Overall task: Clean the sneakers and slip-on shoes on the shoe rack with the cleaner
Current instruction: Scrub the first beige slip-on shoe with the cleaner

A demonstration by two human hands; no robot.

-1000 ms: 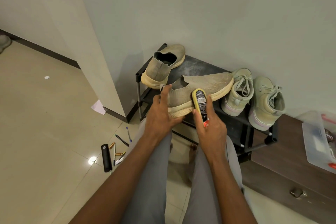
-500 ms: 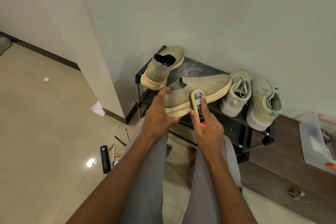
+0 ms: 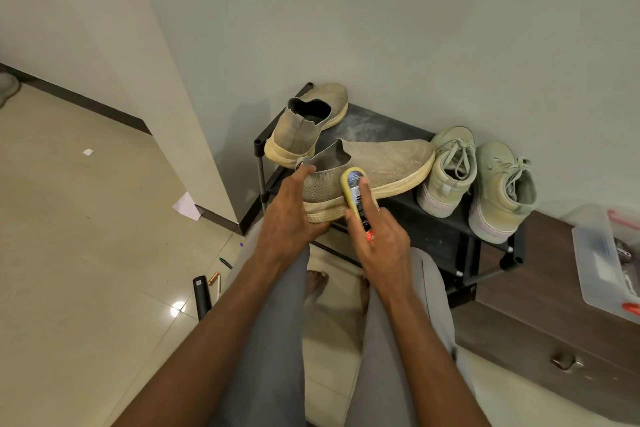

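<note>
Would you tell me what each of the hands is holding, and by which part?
The left hand grips the slip-on shoe at its heel end; the right hand holds the cleaner along its body.

A dark wooden cabinet (image 3: 540,333) stands low at the right, a small metal knob (image 3: 563,361) on its front. A clear plastic box (image 3: 604,253) sits on the cabinet's top at the frame's edge, holding what may be packets. Far left of the cabinet, on the tiled floor (image 3: 76,253), lie a black stick-like thing (image 3: 202,296), several pens (image 3: 215,279) and a folded white paper (image 3: 187,206).
</note>
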